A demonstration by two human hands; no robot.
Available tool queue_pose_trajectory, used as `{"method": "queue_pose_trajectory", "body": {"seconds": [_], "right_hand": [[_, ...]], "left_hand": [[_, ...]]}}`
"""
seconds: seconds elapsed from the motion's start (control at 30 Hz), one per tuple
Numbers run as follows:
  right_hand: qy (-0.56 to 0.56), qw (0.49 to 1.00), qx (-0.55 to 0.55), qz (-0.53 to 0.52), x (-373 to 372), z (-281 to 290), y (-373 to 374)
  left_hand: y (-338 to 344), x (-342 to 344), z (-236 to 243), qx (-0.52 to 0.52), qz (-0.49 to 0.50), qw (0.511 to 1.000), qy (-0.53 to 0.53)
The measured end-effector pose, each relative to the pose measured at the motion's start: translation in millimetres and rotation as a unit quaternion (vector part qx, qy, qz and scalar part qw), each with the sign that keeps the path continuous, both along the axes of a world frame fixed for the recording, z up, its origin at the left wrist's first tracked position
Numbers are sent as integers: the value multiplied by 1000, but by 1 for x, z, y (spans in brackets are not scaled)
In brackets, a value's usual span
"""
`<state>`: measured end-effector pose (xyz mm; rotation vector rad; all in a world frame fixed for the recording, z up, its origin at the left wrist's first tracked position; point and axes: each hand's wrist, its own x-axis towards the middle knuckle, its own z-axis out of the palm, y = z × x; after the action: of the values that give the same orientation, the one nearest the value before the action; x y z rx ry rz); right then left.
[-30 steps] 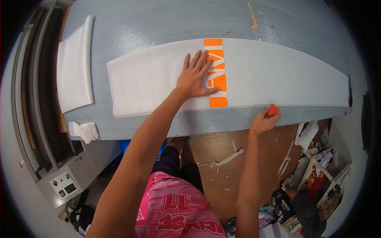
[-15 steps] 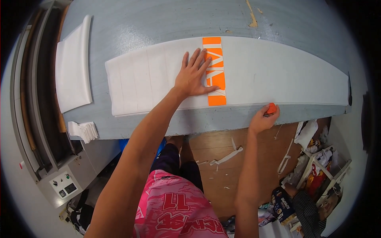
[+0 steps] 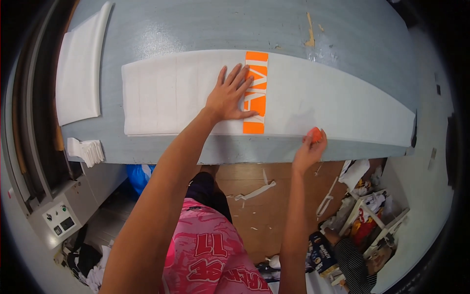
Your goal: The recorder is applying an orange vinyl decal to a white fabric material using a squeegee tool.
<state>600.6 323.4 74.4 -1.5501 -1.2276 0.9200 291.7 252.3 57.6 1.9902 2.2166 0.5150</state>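
My left hand (image 3: 229, 98) lies flat with spread fingers on a long stack of white sheets (image 3: 333, 103). Its fingertips and thumb rest over an orange strip with white lettering (image 3: 254, 125) that crosses the stack. Near the stack's front edge, to the right of the strip, my right hand (image 3: 309, 153) grips a small orange-red rounded object (image 3: 315, 134). That object is at the edge of the sheets; its exact kind is not clear.
The blue-grey table (image 3: 205, 24) holds a folded white sheet (image 3: 81, 68) at left and a small bundle of white strips (image 3: 86, 151) near its front edge. Beside it stands a machine with a control panel (image 3: 60, 220). Scraps (image 3: 257, 191) litter the floor; a cluttered rack (image 3: 377, 220) stands right.
The view has shifted, so the table's contents sit farther left. My right hand with the orange-red object has come slightly nearer the strip and over the stack's edge. My left hand stays put.
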Motion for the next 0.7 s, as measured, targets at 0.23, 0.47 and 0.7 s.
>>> {"method": "queue_pose_trajectory", "body": {"seconds": [0.23,0.47,0.7], "right_hand": [[-79,967,10,242,-129,39,65],[-155,941,40,299,-193,24,115],[-187,930,83,306,-213,15,128]], "left_hand": [[6,-2,7,12,-4,1000,-22],[12,-4,14,-15,-10,998,-52],[17,-9,12,-31,-10,998,-60]]}}
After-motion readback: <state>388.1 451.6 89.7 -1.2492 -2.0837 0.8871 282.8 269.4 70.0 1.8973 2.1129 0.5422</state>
